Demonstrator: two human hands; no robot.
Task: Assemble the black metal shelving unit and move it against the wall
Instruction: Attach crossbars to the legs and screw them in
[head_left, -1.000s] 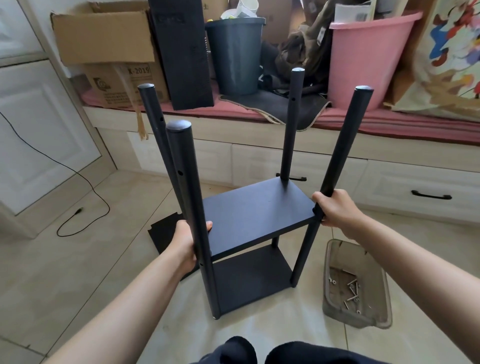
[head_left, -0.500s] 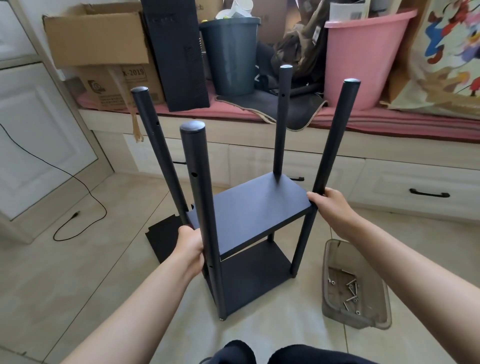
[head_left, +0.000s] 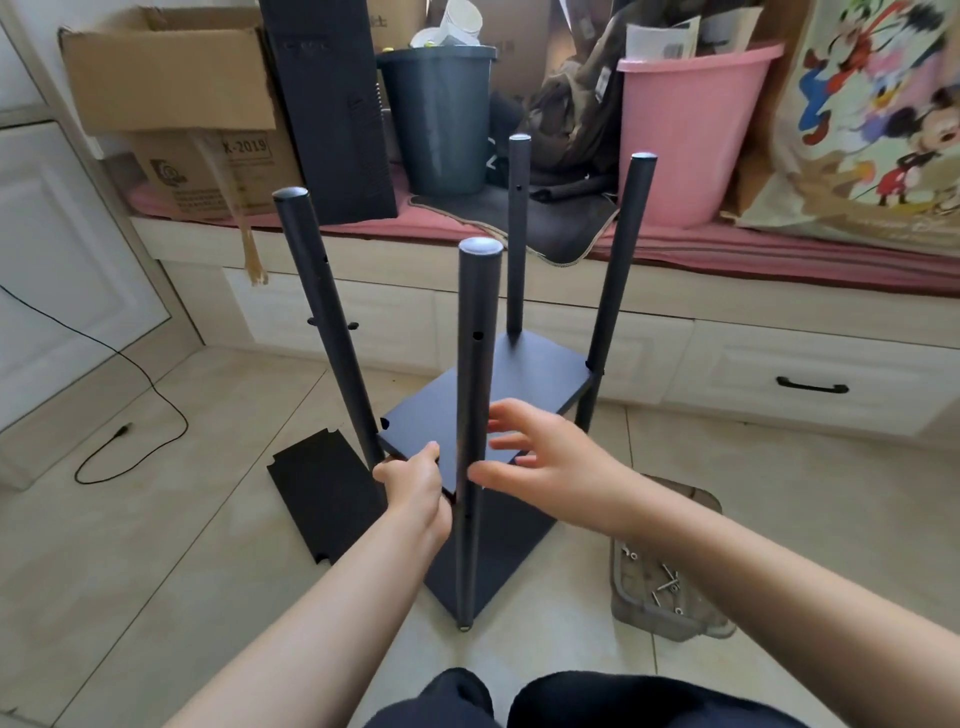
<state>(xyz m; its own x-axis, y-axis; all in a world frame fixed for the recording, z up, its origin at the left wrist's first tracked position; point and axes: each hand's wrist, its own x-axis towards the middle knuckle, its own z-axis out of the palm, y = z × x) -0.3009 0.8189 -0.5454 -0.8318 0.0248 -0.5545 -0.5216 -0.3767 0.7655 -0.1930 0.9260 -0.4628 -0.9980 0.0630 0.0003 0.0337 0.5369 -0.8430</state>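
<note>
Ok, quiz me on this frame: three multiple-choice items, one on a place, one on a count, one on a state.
1. Where does the loose black panel lie?
A. on the floor left of the shelving unit
B. inside the pink tub
C. on the bench cushion

2. How many upright poles does the shelving unit show?
A. two
B. three
C. four

3. What is the right hand doing?
A. gripping the far right pole
B. open, fingers spread beside the near pole
C. reaching into the screw tray

Answers: 1 A, it lies flat on the tiles; 2 C, four capped tops are visible; 3 B, nothing is held, while the left hand grips the middle shelf's edge.
</note>
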